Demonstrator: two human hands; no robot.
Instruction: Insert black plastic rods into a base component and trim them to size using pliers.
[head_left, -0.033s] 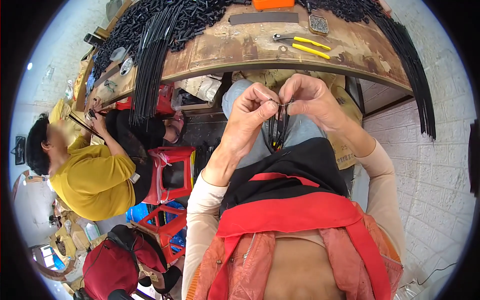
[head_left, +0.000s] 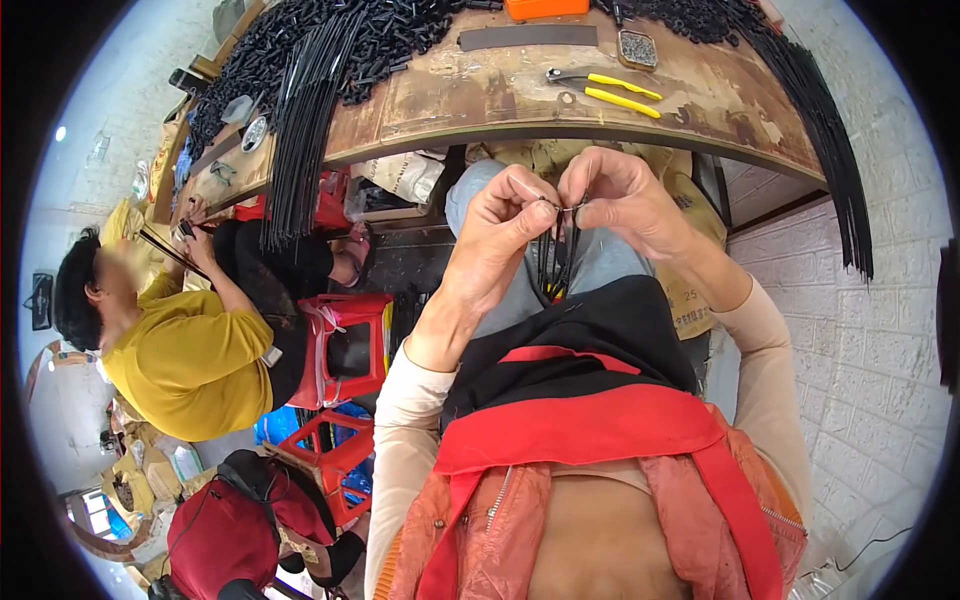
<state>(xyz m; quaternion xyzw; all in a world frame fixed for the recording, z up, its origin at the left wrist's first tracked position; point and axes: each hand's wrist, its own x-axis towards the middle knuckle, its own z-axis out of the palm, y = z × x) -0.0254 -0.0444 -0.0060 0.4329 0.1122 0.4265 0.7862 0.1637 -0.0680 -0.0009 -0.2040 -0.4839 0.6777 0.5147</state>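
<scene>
My left hand [head_left: 500, 235] and my right hand [head_left: 632, 208] meet above my lap, just in front of the table edge. Thumb and fingers are pinched on both sides, each closed on the ends of thin black rods [head_left: 548, 265]. The rods hang down between my knees. A fine strand, perhaps wire, shows between my fingertips, but its detail is too small to make out. On the table beyond lie yellow-handled pliers [head_left: 622, 95], with jaws pointing left, touched by neither hand.
The wooden table [head_left: 450, 95] bears a heap of short black tubes [head_left: 260, 75], bundles of thin black rods [head_left: 305, 130] hanging over its edge, a small box of metal bits [head_left: 637, 49] and a grey strip [head_left: 528, 37]. At left, a person in yellow [head_left: 190, 350] works near red stools [head_left: 345, 350].
</scene>
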